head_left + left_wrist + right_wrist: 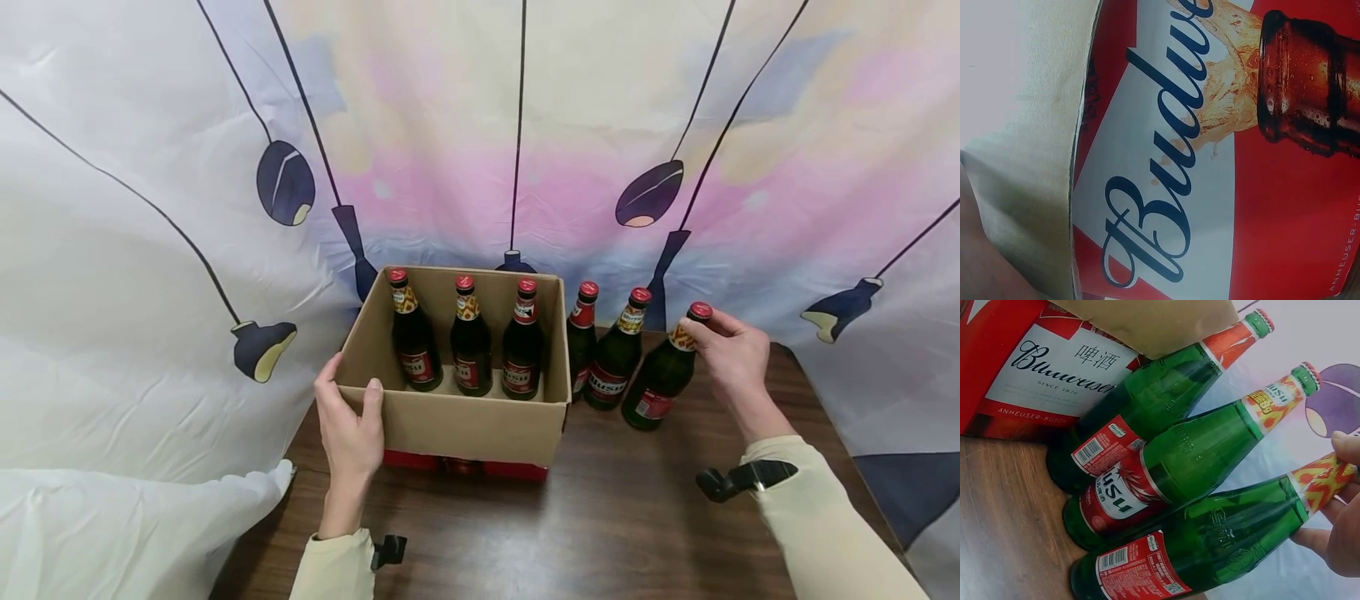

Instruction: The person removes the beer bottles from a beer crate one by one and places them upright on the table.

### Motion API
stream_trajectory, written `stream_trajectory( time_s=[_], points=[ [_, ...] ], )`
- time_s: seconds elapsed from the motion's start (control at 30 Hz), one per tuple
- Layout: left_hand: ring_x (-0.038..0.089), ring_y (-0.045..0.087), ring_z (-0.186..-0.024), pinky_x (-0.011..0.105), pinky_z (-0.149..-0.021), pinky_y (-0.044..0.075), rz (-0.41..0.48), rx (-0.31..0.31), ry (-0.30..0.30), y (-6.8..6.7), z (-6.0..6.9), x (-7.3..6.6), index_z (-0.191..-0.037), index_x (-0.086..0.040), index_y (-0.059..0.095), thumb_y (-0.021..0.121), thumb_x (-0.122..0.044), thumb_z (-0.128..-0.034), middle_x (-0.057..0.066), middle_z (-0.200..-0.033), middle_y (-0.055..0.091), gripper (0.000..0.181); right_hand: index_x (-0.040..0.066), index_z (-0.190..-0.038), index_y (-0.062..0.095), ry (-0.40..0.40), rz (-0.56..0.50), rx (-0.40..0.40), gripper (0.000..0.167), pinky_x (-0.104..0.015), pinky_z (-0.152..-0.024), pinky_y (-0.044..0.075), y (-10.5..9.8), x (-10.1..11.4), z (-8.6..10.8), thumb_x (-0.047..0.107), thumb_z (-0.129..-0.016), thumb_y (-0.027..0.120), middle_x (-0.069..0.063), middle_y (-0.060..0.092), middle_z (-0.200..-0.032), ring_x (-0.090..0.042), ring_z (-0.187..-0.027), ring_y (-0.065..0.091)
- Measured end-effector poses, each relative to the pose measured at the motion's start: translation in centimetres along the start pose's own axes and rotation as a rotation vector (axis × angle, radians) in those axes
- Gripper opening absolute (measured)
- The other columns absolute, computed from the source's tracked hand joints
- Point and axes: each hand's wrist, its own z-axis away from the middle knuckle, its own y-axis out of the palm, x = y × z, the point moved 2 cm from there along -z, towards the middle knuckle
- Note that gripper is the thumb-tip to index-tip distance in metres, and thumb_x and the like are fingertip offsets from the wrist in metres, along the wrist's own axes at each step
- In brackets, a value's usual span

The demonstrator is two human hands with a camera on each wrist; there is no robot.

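A cardboard beer box [472,427] stands open at the top on the table, its near flap folded outward over the red printed side. Three dark beer bottles with red caps stand inside, among them a middle bottle [471,350]. My left hand [352,433] grips the box's near left corner, thumb on the flap. To the right of the box, two green bottles stand side by side, the nearer one a green bottle [615,367]. Beside them, my right hand [735,358] pinches the neck of a third green beer bottle [1235,534], which leans slightly in the head view.
The brown wooden table [622,508] extends in front of the box. A patterned curtain [450,125] hangs close behind the box and bottles. White cloth [135,525] bunches at the table's left edge.
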Motion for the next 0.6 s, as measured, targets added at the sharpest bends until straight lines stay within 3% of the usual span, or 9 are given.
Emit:
stream_trajectory(
  time_s=[0.2, 0.4, 0.6],
  points=[
    [0.039, 0.049, -0.138, 0.057, -0.110, 0.036, -0.002, 0.000, 0.014, 0.1, -0.1, -0.1, -0.154, -0.002, 0.041, 0.062, -0.020, -0.0971, 0.024, -0.154, 0.049, 0.063, 0.008, -0.134, 0.073, -0.003, -0.005, -0.013, 0.047, -0.011, -0.067, 0.053, 0.4, 0.1, -0.7, 0.015, -0.089, 0.084, 0.022, 0.069, -0.085, 0.000, -0.090, 0.062],
    [0.038, 0.048, -0.141, 0.057, -0.112, 0.035, -0.005, 0.005, 0.025, 0.1, -0.1, -0.1, -0.153, 0.000, 0.042, 0.062, -0.020, -0.0970, 0.024, -0.155, 0.048, 0.063, 0.006, -0.142, 0.068, -0.038, 0.102, -0.015, 0.054, -0.008, -0.071, 0.051, 0.5, 0.1, -1.2, 0.020, -0.092, 0.082, 0.027, 0.064, -0.085, 0.004, -0.094, 0.059],
    [0.038, 0.048, -0.141, 0.058, -0.111, 0.036, -0.008, 0.004, 0.012, 0.0, 0.0, 0.0, -0.154, -0.002, 0.042, 0.062, -0.020, -0.0972, 0.022, -0.156, 0.048, 0.063, 0.007, -0.141, 0.068, -0.053, 0.107, -0.015, 0.053, -0.008, -0.074, 0.051, 0.8, 0.0, -1.3, 0.020, -0.092, 0.082, 0.027, 0.064, -0.087, 0.004, -0.096, 0.060]
  ],
)
